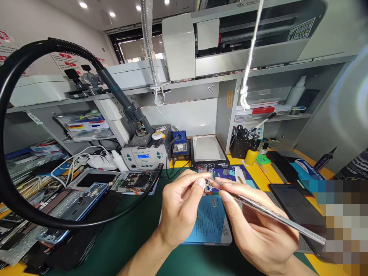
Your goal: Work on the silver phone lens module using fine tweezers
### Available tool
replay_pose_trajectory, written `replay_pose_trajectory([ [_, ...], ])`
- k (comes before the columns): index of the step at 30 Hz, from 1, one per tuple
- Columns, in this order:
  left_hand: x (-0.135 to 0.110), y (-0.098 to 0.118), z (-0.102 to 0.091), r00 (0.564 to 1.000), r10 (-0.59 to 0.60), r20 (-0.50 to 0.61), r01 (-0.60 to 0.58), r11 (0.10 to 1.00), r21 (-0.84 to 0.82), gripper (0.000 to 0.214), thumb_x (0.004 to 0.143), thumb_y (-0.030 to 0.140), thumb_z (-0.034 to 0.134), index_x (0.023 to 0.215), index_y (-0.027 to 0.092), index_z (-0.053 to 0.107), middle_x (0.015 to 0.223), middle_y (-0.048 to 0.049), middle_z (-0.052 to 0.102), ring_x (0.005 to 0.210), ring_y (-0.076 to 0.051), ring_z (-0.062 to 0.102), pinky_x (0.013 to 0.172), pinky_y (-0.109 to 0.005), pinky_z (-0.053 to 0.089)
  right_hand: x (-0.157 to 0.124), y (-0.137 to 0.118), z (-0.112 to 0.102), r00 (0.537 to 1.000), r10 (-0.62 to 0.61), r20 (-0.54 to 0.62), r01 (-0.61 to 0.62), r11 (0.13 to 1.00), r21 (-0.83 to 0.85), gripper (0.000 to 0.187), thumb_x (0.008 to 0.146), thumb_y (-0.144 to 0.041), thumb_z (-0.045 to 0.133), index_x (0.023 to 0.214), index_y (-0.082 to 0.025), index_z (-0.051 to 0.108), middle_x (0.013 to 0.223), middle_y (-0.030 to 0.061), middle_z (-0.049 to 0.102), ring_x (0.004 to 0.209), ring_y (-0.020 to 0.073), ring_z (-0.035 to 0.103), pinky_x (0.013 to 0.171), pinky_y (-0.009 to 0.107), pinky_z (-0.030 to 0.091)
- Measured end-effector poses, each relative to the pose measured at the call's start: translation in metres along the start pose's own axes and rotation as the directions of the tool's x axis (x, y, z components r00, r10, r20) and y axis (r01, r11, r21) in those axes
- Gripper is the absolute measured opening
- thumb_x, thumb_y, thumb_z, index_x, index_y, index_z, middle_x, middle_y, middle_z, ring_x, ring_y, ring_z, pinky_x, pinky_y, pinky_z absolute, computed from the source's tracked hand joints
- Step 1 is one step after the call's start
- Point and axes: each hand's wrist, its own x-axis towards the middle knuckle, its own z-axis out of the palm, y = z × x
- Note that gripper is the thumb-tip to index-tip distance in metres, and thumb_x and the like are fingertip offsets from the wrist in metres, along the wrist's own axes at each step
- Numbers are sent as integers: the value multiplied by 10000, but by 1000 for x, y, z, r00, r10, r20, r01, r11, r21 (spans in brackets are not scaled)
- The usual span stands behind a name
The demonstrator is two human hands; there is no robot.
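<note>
My left hand [184,203] is closed, with thumb and index finger pinching a small phone camera module [208,188] that has a metal frame and a blue, lens-like spot. In my right hand [258,226] lies a pair of silver metal tweezers [276,216], held like a pen. Their tips reach the upper part of the module, by my left fingertips; whether they grip it is too small to tell. Below both hands a light-blue printed packet [214,226] rests on the green mat [135,237].
On the left lie a blue phone frame [83,211], an opened phone [136,182] and a thick black hose [94,226]. Behind stand a rework station [145,157] and a flat grey heating plate [209,149]. A dark phone [299,214] lies at right; a yellow bottle [252,155] stands further back.
</note>
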Motion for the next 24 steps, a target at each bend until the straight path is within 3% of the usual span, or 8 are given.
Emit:
replay_pose_trajectory([
  [13,-1,1,1,999,-12,-32,12,1000,-2,219,976,220,635,1084,194,823,951,-63,730,818,-171,673,712,-253,541,-2,5,3,1000,-18,-15,17,1000,-14,507,827,56,695,1232,-245,744,1108,18,807,974,235,774,951,378,632],
  [19,1,-1,3,997,-69,-32,67,995,-79,200,966,249,652,1065,179,811,999,-76,758,838,-178,697,726,-252,576,-2,4,2,999,-14,-34,14,1000,-19,522,831,65,683,1234,-259,746,1120,18,808,972,243,780,930,388,642],
  [24,1,-3,3,991,-127,-51,117,979,-169,142,949,271,694,1025,171,760,903,-47,777,800,-153,706,736,-232,579,-4,1,2,999,21,-41,-22,1000,-15,546,829,55,702,1244,-299,733,1139,-16,803,980,223,770,953,379,617],
])
